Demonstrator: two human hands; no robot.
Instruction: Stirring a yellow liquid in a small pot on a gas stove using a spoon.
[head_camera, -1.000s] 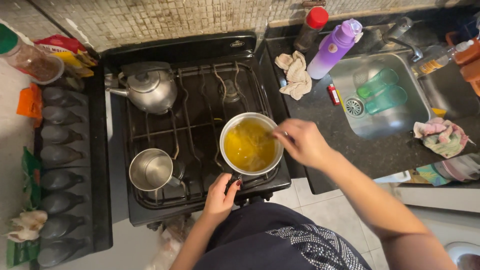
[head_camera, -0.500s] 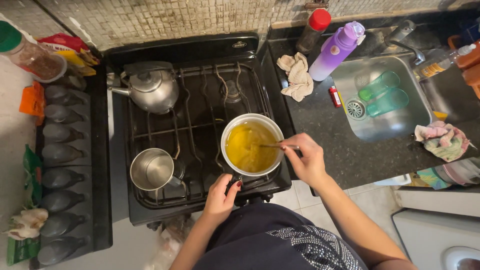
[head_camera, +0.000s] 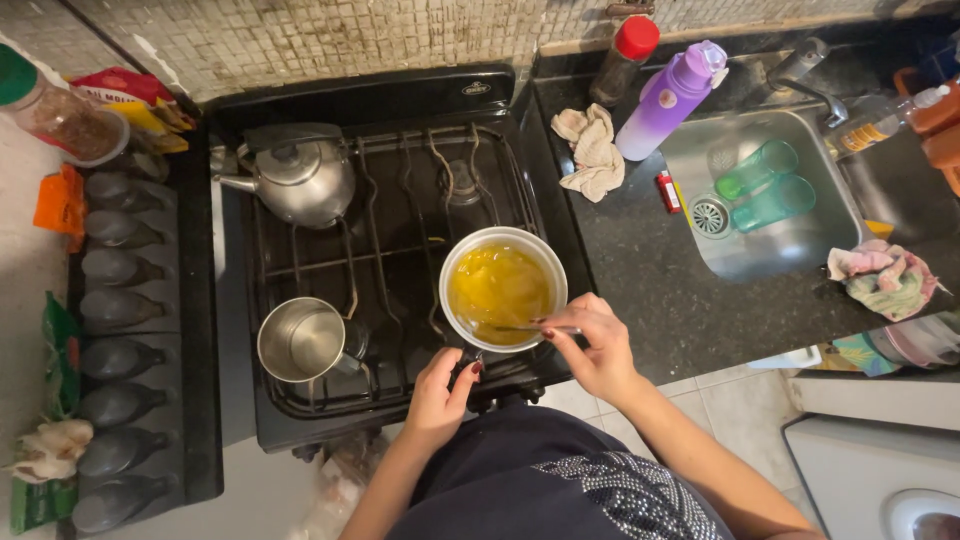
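Right hand (head_camera: 592, 348) pinches the end of a thin metal utensil (head_camera: 525, 328) between thumb and fingers; its working end dips into the yellow liquid at the near rim of a small round light-metal saucepan (head_camera: 503, 289). Whether the utensil is a spoon or a fork cannot be told. Left hand (head_camera: 440, 393) is closed around the saucepan's dark handle (head_camera: 470, 357), which points toward the person.

The saucepan sits on the front right burner of a black 4-burner gas stove (head_camera: 390, 240), over its wire grates. On the front left burner stands an empty steel mug (head_camera: 303, 340); on the rear left, a steel kettle (head_camera: 295, 178). No flame can be made out under the pan.

Right of the stove, on a dark speckled stone counter (head_camera: 680, 290), lie a crumpled beige cloth (head_camera: 591, 150), a purple bottle (head_camera: 670, 95) and a dark bottle with a red cap (head_camera: 623, 58). A steel sink (head_camera: 790, 240) holds 2 green tumblers (head_camera: 765, 180).

Judged from the pose, stirring goes best with the left hand bracing the handle so the pan does not slide on the grates, the utensil sweeping the bottom in slow circles, kept below the rim to avoid splashing.
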